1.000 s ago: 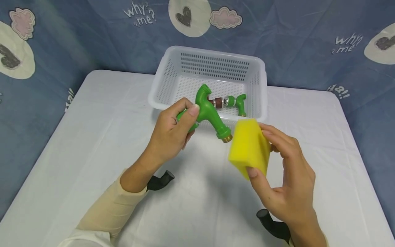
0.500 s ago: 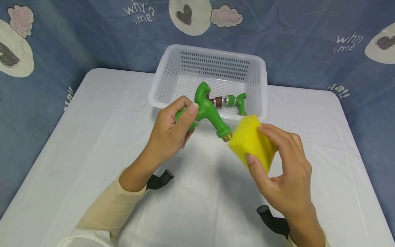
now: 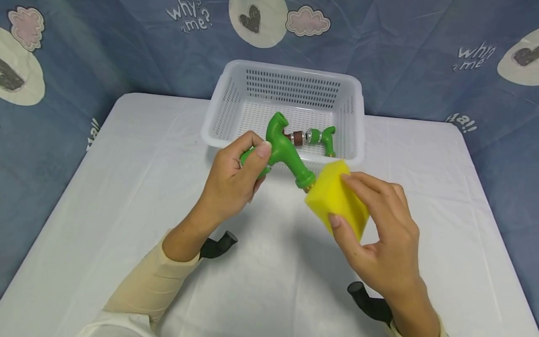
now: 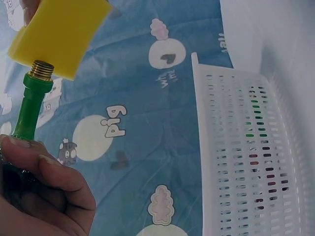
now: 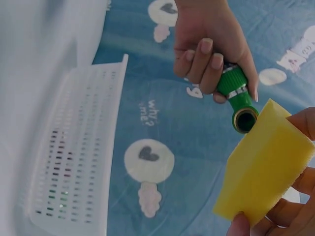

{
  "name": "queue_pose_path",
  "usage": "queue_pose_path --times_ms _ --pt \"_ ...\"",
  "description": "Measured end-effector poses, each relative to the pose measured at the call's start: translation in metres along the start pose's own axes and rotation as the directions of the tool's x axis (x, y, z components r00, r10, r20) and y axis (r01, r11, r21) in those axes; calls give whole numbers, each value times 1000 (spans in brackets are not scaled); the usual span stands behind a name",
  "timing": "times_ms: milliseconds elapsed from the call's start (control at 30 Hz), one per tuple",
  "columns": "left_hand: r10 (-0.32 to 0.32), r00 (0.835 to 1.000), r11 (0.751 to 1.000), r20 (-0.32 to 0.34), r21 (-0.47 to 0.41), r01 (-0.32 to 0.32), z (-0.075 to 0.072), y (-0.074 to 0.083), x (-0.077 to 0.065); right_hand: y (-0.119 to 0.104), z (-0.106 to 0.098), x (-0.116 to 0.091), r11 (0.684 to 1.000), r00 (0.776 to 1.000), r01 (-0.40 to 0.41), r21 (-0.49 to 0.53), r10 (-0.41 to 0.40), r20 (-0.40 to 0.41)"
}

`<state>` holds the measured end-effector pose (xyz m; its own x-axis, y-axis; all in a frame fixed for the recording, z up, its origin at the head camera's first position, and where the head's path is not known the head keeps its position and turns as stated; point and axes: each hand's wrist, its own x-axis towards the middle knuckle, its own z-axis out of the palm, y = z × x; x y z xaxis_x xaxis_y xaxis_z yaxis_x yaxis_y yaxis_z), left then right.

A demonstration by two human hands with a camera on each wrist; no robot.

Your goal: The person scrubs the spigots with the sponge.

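My left hand [image 3: 233,178] grips a green plastic tap [image 3: 290,157] by its knob end, thumb on top, above the table. The tap's brass threaded end [image 4: 42,70] points toward a yellow sponge [image 3: 337,199]. Between thumb and fingers, my right hand [image 3: 387,229] holds that sponge, tilted. From the head, the sponge covers part of the brass end. In the right wrist view the sponge's edge meets the tap's round opening [image 5: 245,121], and the two seem to touch. Most of the tap's knob is hidden in my left hand.
Behind my hands stands a white slotted basket [image 3: 294,68] on the white-covered table [image 3: 147,140]. Inside lies another, smaller green tap [image 3: 328,139] with a brown and silver connector [image 3: 298,138]. A blue printed cloth [image 3: 396,56] hangs behind the table.
The sponge has turned in my right hand and moved left, against the tap's brass end. My left hand and the tap have hardly moved.
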<state>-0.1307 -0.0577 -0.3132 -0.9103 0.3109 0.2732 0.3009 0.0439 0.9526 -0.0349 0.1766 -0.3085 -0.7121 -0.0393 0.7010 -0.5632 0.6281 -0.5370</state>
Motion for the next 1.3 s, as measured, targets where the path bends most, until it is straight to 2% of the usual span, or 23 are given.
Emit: queue_pose_path --times_ms 200,367,467,633,967,1067,1200,1300 --pt "2 1000 1000 -1 -2 -2 0 1 0 1 1 0 1000 1000 15 -3 -15 -21" --pt "-1 1000 1000 -2 3 1 0 0 0 -1 0 -1 1000 1000 2 -22 -2 -5" --pt "-9 1000 1000 -8 15 9 0 0 0 -4 3 -3 1000 1000 27 -14 -27 -3" --pt "-24 999 999 -28 36 25 -1 -1 1 -10 7 -4 997 997 75 13 -75 -15" --pt "-8 999 999 -41 40 10 -2 -1 2 -17 6 -3 986 992 118 115 -121 26" --pt "-3 999 999 -43 32 4 -2 -1 2 -15 4 -1 983 992 129 130 -130 2" --pt "0 999 1000 -39 20 1 -1 0 2 -9 1 2 991 993 101 84 -96 -68" --pt "1 1000 1000 -26 18 0 -1 0 1 -5 0 3 996 995 72 53 -68 -75"
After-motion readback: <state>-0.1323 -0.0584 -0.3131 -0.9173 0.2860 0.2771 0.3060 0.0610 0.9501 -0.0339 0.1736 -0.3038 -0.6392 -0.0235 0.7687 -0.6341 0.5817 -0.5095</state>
